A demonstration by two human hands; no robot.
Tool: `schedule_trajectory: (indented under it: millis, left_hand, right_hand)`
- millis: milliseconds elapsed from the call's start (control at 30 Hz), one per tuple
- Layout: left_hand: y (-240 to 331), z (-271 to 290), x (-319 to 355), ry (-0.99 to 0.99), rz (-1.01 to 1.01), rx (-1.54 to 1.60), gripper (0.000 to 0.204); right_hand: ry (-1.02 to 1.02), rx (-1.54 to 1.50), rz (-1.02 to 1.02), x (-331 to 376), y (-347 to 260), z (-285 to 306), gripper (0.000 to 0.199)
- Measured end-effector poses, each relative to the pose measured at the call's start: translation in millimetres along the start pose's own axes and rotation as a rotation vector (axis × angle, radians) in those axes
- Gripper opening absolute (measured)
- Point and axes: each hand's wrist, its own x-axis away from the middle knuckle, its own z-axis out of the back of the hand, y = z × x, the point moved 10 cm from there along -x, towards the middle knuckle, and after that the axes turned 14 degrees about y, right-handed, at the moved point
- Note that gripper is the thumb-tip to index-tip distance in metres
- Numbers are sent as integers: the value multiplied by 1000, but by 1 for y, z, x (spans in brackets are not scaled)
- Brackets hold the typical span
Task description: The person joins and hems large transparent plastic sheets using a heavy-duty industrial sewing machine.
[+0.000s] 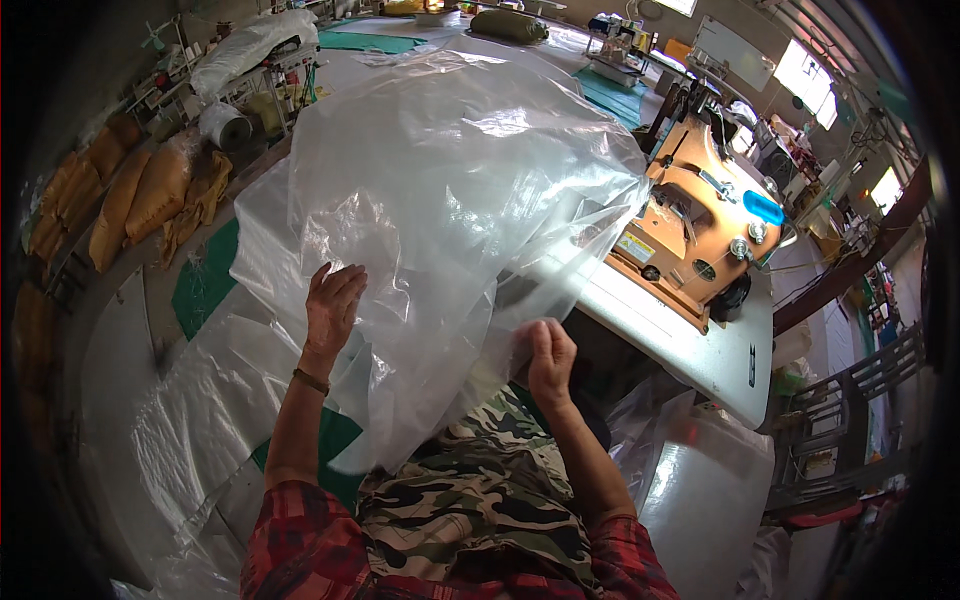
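A large translucent plastic sheet [430, 200] spreads billowed and creased in front of me, across my lap and up to the sewing machine. My left hand [336, 305] lies against its left part with fingers stretched out. Closer to my body, my right hand [551, 360] is closed, pinching a fold of the sheet between thumb and fingers. An orange sewing machine [700, 215] stands to the right on a white table [680, 335], and a gathered part of the sheet reaches its near side. The sheet hides the machine's needle area.
More clear plastic [215, 400] drapes at the lower left over green cloth [207, 280]. Filled orange-brown sacks [160, 190] lean at the far left near a plastic roll [225, 128]. A stack of folded plastic [705, 490] sits at right, beside a dark slatted frame [850, 420].
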Motion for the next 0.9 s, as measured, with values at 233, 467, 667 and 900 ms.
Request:
schedule_trajectory:
  millis: [233,467,667,900]
  left_hand:
    - [-5,4,-10,45,28,13,19]
    - [-97,48,10,404,677,742,21]
    - [33,202,-59,300,311,210,23]
    - [52,165,-13,190,322,1249,16]
  right_hand:
    - [107,-213,-25,-9,-59,59,29]
    - [324,-241,-31,-15,-28,69,25]
    - [294,-150,-115,-29,48,12,24]
    - [-85,-629,-559,-20,85,-180,23]
